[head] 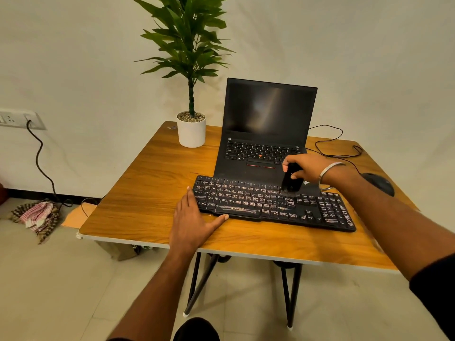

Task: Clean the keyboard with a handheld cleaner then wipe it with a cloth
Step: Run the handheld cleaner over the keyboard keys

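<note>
Head view shows the keyboard point(273, 204) lying on the desk point(152, 173) in front of the laptop point(266, 134). Right hand point(304, 167) grips the black cleaner point(290, 179), its brush end down on the keys. Left hand point(194, 220) lies flat with fingers straight, touching the keyboard's left end.

Warm, dim indoor light; soft shadows, sharp centre, wide-angle bending at edges.

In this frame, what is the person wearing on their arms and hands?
Both hands are bare, no gloves. The right hand has a thin silver bangle round its wrist and a dark sleeve edge near the elbow. The left hand and forearm show nothing worn.
</note>
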